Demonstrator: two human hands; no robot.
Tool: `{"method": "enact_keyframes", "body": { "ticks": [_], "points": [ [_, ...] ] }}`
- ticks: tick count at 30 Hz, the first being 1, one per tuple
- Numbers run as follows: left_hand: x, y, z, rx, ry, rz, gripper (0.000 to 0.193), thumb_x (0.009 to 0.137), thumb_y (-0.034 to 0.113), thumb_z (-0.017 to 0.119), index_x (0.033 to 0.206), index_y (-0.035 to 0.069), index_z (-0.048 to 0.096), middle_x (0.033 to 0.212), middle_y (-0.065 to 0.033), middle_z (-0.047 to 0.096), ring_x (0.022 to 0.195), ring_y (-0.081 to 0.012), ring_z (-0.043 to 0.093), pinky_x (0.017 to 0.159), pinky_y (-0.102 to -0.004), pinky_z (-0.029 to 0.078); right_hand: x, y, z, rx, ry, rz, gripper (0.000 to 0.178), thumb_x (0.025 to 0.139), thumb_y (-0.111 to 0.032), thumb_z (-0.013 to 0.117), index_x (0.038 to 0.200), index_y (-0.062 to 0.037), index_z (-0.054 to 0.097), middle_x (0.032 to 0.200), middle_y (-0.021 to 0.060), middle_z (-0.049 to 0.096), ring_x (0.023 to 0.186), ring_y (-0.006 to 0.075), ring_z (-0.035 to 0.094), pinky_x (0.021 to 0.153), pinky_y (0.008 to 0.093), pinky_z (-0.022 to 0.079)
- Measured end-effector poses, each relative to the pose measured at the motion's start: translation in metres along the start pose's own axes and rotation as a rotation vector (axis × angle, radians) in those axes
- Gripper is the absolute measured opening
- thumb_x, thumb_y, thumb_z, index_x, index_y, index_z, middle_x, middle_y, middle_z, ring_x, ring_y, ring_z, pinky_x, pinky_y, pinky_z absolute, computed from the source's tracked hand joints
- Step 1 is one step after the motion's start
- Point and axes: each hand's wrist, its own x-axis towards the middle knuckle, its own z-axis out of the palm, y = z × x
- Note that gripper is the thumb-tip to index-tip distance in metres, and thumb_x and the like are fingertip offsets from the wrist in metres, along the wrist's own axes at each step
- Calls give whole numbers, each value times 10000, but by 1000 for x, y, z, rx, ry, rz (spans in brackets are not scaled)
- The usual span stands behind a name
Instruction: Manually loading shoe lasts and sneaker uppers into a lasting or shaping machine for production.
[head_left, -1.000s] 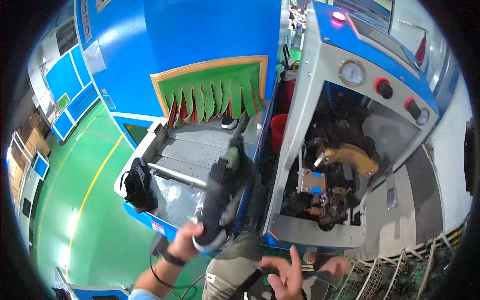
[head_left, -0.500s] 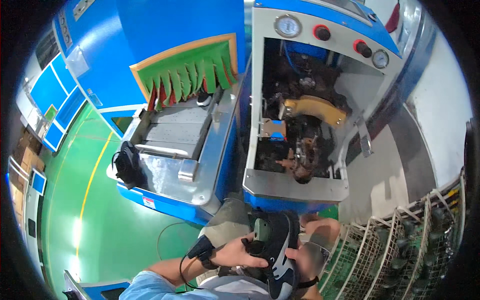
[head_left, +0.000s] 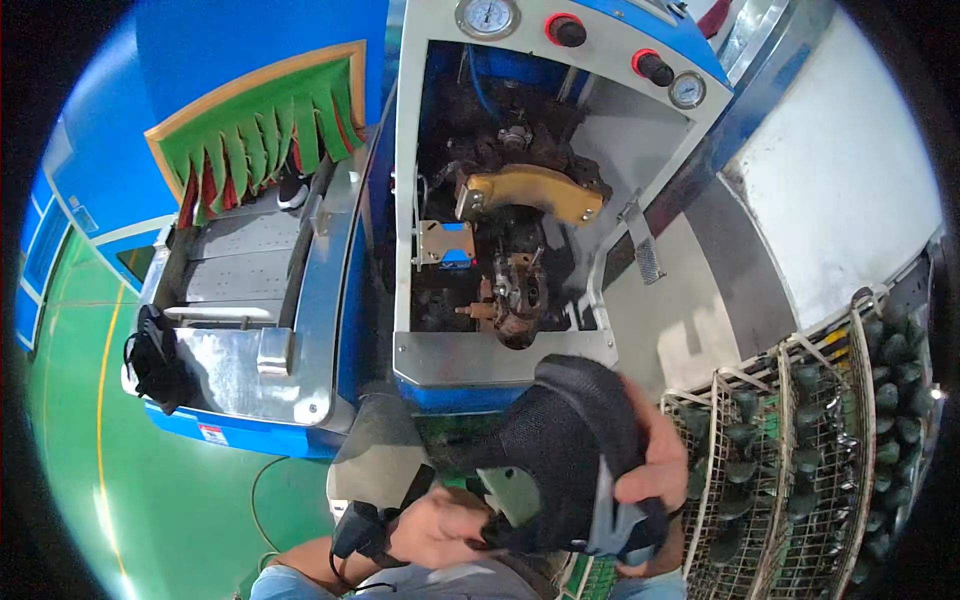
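A black shoe [head_left: 575,440] with grey side panels is held up in front of me. A grey-green piece [head_left: 510,495] with small dark holes, like the end of a shoe last, shows at its opening. My right hand [head_left: 655,460] is closed around the shoe's right side, thumb over a grey panel. Slightly blurred, my left hand [head_left: 440,525] has its fingers curled against the dark edge below the green piece; the fingertips are partly hidden. A dark strapped device [head_left: 360,530] sits at my left wrist.
Ahead stands a machine [head_left: 460,360] with a yellow curved clamp [head_left: 530,193] and gauges. To its left, a conveyor [head_left: 245,240] under green strip curtains carries a sneaker [head_left: 292,188]; a black shoe [head_left: 150,355] lies at its near end. Wire racks [head_left: 790,450] with green lasts stand right.
My view has shifted, so the machines sit farther left. The shoe has been raised and turned, its dark end now toward the machine. My left hand has moved to beside the green piece.
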Motion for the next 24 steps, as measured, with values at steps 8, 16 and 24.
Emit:
{"method": "enact_keyframes", "body": {
  "ticks": [8,16,24],
  "points": [
    [41,-13,-27,-223,179,-338,299,948,178,684,714,4,621,585,-8,525,555,-46,439,481,-270,369,81,-45,26,-599,130,-195,784,756,89,684,1481,98,384,1407,178,556,1262,193,547,1085,301,391],
    [101,-69,-54,-618,441,-465,257,996,225,584,866,14,650,666,2,582,564,-84,521,517,-245,400,181,-61,25,-1286,140,-177,787,705,-92,797,1445,-79,528,1164,177,684,984,168,648,884,274,495],
    [104,-75,-57,-738,532,-495,273,1022,282,589,929,37,667,676,29,572,566,-69,513,516,-241,394,213,-42,22,-1655,29,-191,791,716,-261,771,1462,-183,522,945,260,615,834,353,654,796,385,503]
  ]
}}
